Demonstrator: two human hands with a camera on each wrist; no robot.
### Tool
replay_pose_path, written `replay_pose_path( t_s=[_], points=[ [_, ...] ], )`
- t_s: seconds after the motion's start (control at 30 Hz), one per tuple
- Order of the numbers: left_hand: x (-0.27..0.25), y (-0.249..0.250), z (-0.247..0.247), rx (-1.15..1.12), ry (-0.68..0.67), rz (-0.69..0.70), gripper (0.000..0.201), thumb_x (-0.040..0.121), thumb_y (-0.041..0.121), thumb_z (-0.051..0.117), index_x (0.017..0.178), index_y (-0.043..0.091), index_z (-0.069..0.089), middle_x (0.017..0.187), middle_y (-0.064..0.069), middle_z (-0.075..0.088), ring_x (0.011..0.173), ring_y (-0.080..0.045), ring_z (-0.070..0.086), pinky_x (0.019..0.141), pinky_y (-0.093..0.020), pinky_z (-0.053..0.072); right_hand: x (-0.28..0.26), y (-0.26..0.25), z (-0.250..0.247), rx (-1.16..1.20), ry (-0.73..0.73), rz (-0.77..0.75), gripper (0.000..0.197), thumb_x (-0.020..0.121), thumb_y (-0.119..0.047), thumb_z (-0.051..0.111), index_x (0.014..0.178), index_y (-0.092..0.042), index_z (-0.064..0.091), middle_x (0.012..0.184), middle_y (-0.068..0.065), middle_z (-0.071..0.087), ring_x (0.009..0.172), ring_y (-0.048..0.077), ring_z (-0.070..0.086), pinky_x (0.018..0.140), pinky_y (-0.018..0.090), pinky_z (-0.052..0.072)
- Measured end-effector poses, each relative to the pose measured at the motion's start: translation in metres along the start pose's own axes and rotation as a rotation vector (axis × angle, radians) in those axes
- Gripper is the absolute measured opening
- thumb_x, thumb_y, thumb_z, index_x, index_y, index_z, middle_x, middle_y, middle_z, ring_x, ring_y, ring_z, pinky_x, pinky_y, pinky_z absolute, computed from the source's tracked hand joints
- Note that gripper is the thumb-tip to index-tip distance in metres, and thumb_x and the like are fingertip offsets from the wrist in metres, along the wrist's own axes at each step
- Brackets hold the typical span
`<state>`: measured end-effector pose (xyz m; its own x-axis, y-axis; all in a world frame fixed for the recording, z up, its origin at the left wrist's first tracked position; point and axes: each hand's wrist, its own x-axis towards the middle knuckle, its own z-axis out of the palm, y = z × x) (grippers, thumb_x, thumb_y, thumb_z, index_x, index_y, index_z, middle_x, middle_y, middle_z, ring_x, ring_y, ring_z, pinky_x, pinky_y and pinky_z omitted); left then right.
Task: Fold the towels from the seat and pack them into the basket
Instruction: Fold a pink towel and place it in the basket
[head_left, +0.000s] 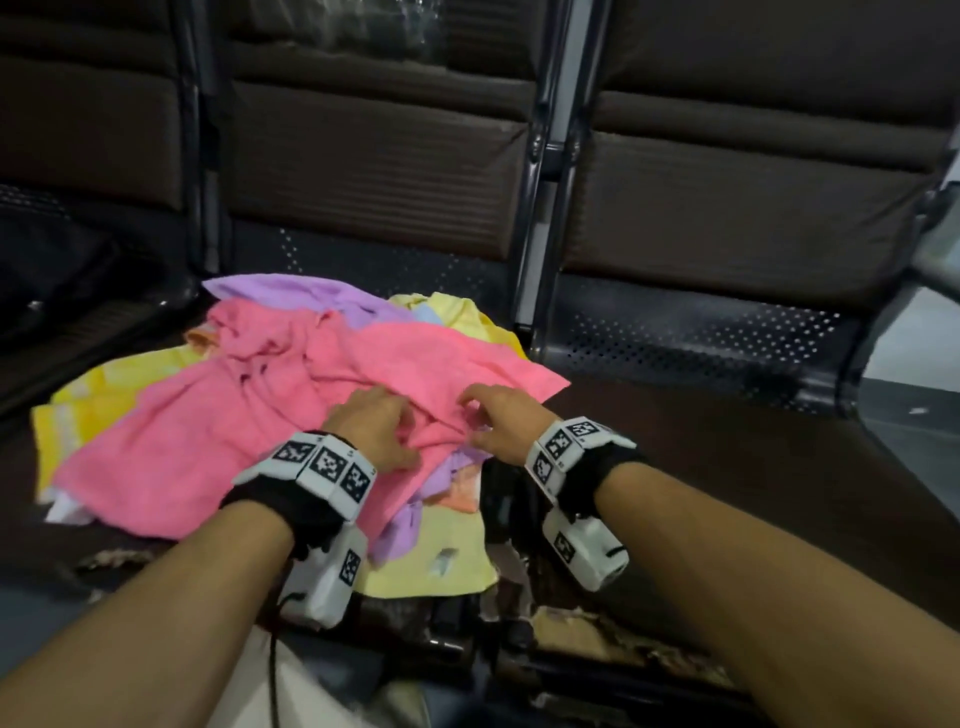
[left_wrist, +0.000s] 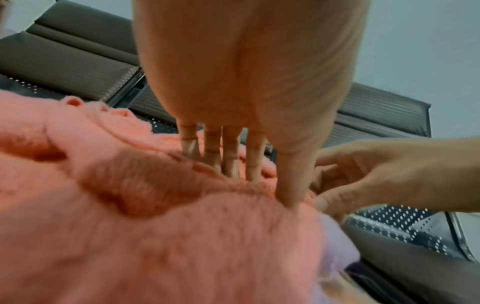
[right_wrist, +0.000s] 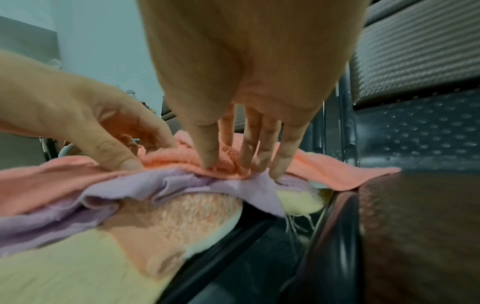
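Towels unfolded in a heap on the dark padded seat (head_left: 675, 467); basket unseen. Left hand (head_left: 376, 423) and right hand (head_left: 501, 421) pinch the top pink terry towel (head_left: 218, 431); folding barely begun.

Towel pile fills the middle seat; bare seat to its right

The heaped towel pile (head_left: 291, 395) covers its seat (head_left: 156, 332) from backrest to front edge. Right of the pile, past the metal frame post (head_left: 540, 208), the neighbouring seat (head_left: 727, 441) lies bare.
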<state>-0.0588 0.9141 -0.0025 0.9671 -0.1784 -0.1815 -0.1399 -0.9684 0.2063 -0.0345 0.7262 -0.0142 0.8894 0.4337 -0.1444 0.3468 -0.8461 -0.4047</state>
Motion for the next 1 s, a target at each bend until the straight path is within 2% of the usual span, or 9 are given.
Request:
replay_pose_path(
  t_s=[0.13,0.23,0.37,0.47,0.57,0.7,0.83,0.9,1.0],
  points=[
    [0.005,-0.004,0.009,-0.045,0.032,-0.002,0.025,0.074,0.035,0.073,0.062,0.026,0.053,0.075,0.007,0.055,0.081,-0.019,0.056,0.072,-0.028,0.038,0.016,-0.003,0.017,-0.016,0.083,0.003,0.021,0.085,-0.028,0.065,0.104,-0.018,0.063,0.098,0.007,0.059,0.093,0.026,0.057,0.081,0.032,0.046],
    [0.008,-0.001,0.006,-0.199,0.067,0.076,0.029,0.082,0.028,0.067,0.060,0.027,0.048,0.063,0.008,0.050,0.072,-0.023,0.056,0.063,-0.028,0.038,0.011,-0.002,0.008,0.065,0.158,-0.021,0.014,0.087,-0.028,0.063,0.090,-0.014,0.064,0.090,0.005,0.058,0.087,0.024,0.054,0.075,0.031,0.043],
    [0.003,0.028,-0.005,-0.321,0.270,0.192,0.024,0.091,0.028,0.051,0.068,0.031,0.044,0.068,0.013,0.055,0.067,-0.015,0.054,0.055,-0.028,0.037,-0.019,0.007,-0.024,0.419,0.242,-0.019,0.006,0.092,-0.016,0.056,0.090,-0.011,0.058,0.084,0.005,0.061,0.080,0.021,0.058,0.079,0.035,0.047],
    [-0.002,0.063,-0.012,-0.387,0.367,0.247,0.018,0.092,0.028,0.050,0.075,0.032,0.046,0.079,0.009,0.060,0.071,-0.014,0.053,0.060,-0.029,0.037,-0.048,0.020,-0.053,0.543,0.335,-0.026,0.006,0.095,-0.013,0.052,0.089,-0.014,0.053,0.074,0.005,0.057,0.069,0.015,0.052,0.068,0.032,0.043],
    [-0.006,0.103,-0.018,-0.512,0.405,0.328,0.011,0.092,0.029,0.054,0.082,0.025,0.058,0.083,0.005,0.066,0.075,-0.015,0.058,0.067,-0.032,0.044,-0.080,0.038,-0.074,0.596,0.469,-0.015,0.012,0.096,-0.013,0.051,0.086,-0.018,0.053,0.077,-0.003,0.057,0.070,0.009,0.052,0.069,0.027,0.044],
    [-0.018,0.165,-0.022,-0.671,0.325,0.511,0.009,0.090,0.021,0.059,0.082,0.018,0.061,0.080,0.004,0.063,0.075,-0.013,0.057,0.074,-0.033,0.046,-0.128,0.069,-0.102,0.711,0.724,0.019,0.016,0.095,-0.012,0.053,0.082,-0.020,0.058,0.079,0.002,0.059,0.074,0.012,0.052,0.072,0.029,0.044],
    [-0.030,0.205,-0.013,-0.749,0.151,0.633,0.014,0.090,0.020,0.060,0.082,0.010,0.061,0.072,0.002,0.057,0.069,-0.011,0.051,0.071,-0.036,0.046,-0.173,0.105,-0.112,0.825,0.952,0.022,0.016,0.090,-0.014,0.062,0.074,-0.019,0.062,0.071,-0.005,0.060,0.068,0.006,0.052,0.067,0.024,0.043],
    [-0.031,0.217,-0.004,-0.737,0.057,0.659,0.016,0.091,0.022,0.060,0.084,0.009,0.063,0.073,0.004,0.060,0.069,-0.008,0.053,0.072,-0.034,0.047,-0.188,0.121,-0.098,0.872,0.988,0.060,0.013,0.086,-0.013,0.066,0.075,-0.019,0.064,0.071,-0.004,0.062,0.067,0.005,0.055,0.067,0.023,0.044],
    [-0.031,0.224,0.010,-0.610,-0.141,0.672,0.024,0.092,0.024,0.057,0.084,0.003,0.066,0.071,0.001,0.061,0.066,-0.009,0.054,0.070,-0.032,0.048,-0.198,0.134,-0.080,0.777,0.854,0.038,0.018,0.081,-0.001,0.069,0.075,-0.018,0.063,0.073,-0.002,0.064,0.064,-0.003,0.057,0.066,0.015,0.046]
  ],
)
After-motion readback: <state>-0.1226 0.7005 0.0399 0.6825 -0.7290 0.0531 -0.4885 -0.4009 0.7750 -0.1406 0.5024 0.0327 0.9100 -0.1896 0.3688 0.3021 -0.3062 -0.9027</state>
